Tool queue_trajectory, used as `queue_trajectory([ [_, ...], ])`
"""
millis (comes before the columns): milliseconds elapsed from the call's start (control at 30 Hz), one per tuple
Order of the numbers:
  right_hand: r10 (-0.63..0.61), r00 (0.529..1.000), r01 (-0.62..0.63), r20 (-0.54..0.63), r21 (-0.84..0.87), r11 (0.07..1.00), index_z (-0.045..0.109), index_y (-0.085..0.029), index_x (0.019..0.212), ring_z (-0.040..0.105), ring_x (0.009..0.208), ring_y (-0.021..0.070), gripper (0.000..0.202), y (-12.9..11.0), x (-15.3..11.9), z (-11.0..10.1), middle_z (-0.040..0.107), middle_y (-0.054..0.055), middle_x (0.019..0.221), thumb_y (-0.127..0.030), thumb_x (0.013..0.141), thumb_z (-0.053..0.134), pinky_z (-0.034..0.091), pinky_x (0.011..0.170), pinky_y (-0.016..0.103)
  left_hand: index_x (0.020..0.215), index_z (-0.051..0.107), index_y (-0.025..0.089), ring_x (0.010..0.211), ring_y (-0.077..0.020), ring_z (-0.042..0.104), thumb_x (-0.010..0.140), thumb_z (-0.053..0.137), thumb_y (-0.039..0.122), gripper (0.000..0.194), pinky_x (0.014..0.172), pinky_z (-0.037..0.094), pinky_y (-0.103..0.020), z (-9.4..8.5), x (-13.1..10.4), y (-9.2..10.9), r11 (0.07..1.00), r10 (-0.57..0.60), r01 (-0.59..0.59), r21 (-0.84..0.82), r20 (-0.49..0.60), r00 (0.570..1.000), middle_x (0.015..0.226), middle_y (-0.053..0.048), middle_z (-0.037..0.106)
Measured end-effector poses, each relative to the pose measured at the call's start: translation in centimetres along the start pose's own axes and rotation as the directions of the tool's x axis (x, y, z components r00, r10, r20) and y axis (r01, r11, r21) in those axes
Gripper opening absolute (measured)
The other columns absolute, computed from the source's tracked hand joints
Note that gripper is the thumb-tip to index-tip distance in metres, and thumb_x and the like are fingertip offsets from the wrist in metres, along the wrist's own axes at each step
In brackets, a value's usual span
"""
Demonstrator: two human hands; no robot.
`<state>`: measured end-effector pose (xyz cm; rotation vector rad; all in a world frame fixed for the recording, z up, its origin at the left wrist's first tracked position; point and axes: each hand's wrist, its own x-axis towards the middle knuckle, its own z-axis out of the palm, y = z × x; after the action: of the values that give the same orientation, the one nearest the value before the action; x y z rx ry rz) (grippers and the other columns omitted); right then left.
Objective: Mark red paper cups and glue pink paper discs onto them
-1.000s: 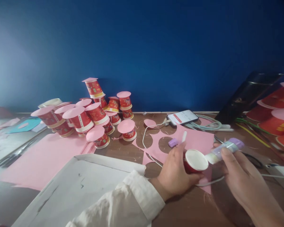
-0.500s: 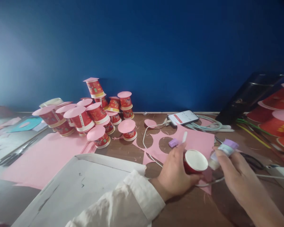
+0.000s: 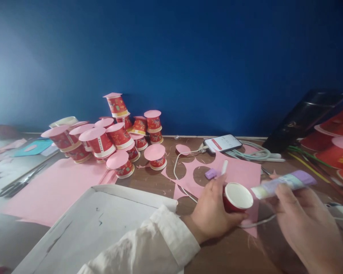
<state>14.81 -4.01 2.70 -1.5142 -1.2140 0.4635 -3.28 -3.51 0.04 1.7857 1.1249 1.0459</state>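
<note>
My left hand (image 3: 214,213) is wrapped round a red paper cup (image 3: 238,197), whose pale round face points up and toward me. In my right hand (image 3: 303,213), slightly blurred, is a purple and white glue stick (image 3: 284,184), its whitish end toward the cup with a gap between them. A purple cap (image 3: 210,174) lies on the pink sheet with round holes (image 3: 241,167), just beyond my left hand. Beside the cap, a small white stick (image 3: 224,166) rises behind my left fingertips.
Several red cups with pink discs (image 3: 120,135) are stacked at left. Pink sheets (image 3: 51,186), scissors (image 3: 23,182) and a white box (image 3: 103,224) lie nearer. A phone (image 3: 223,143), cables, a black bottle (image 3: 300,118) and more red cups (image 3: 335,152) are at right.
My right hand has moved right with the glue stick, which is now turned closer to level. My left hand still holds the cup in nearly the same place.
</note>
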Motion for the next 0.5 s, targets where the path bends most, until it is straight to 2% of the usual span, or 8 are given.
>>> queue_trajectory([
  [133, -0.033, 0.999, 0.033, 0.013, 0.013, 0.999, 0.067, -0.027, 0.101, 0.071, 0.096, 0.0279, 0.041, -0.54, -0.16, 0.08, 0.074, 0.005, 0.097, -0.058, 0.074, 0.064, 0.060, 0.083, 0.039, 0.143, 0.041, 0.021, 0.127, -0.0342, 0.053, 0.060, 0.086, 0.028, 0.095, 0.109, 0.043, -0.051, -0.11, -0.06, 0.16, 1.000, 0.008, -0.008, -0.003, -0.001, 1.000, 0.137, -0.014, 0.056],
  [300, -0.071, 0.995, 0.072, 0.064, -0.009, 0.997, 0.070, -0.028, 0.095, 0.070, 0.096, 0.0286, 0.035, -0.88, -0.39, -0.29, 0.074, 0.003, 0.095, -0.054, 0.073, 0.065, 0.060, 0.083, 0.039, 0.142, 0.041, 0.017, 0.127, -0.0351, 0.053, 0.060, 0.086, 0.031, 0.094, 0.109, 0.044, -0.052, 0.09, -0.12, -0.05, 1.000, -0.001, 0.001, 0.003, -0.009, 1.000, 0.136, -0.016, 0.057],
  [367, -0.042, 0.996, 0.042, 0.080, -0.002, 0.999, 0.071, -0.028, 0.096, 0.070, 0.097, 0.0294, 0.036, -0.67, -0.48, -0.41, 0.074, 0.003, 0.097, -0.056, 0.073, 0.065, 0.059, 0.084, 0.040, 0.142, 0.042, 0.018, 0.126, -0.0354, 0.054, 0.060, 0.085, 0.032, 0.093, 0.108, 0.045, -0.052, 0.20, -0.15, -0.19, 1.000, -0.002, 0.002, 0.007, -0.010, 1.000, 0.136, -0.016, 0.057],
  [500, 0.060, 0.998, -0.061, 0.027, 0.024, 0.998, 0.071, -0.029, 0.103, 0.068, 0.102, 0.0318, 0.043, -0.31, -0.55, -0.61, 0.074, 0.004, 0.105, -0.060, 0.076, 0.063, 0.056, 0.092, 0.045, 0.141, 0.043, 0.019, 0.125, -0.0350, 0.055, 0.063, 0.084, 0.035, 0.090, 0.107, 0.045, -0.053, 0.31, -0.22, -0.40, 1.000, 0.024, -0.023, 0.016, -0.016, 1.000, 0.135, -0.015, 0.058],
])
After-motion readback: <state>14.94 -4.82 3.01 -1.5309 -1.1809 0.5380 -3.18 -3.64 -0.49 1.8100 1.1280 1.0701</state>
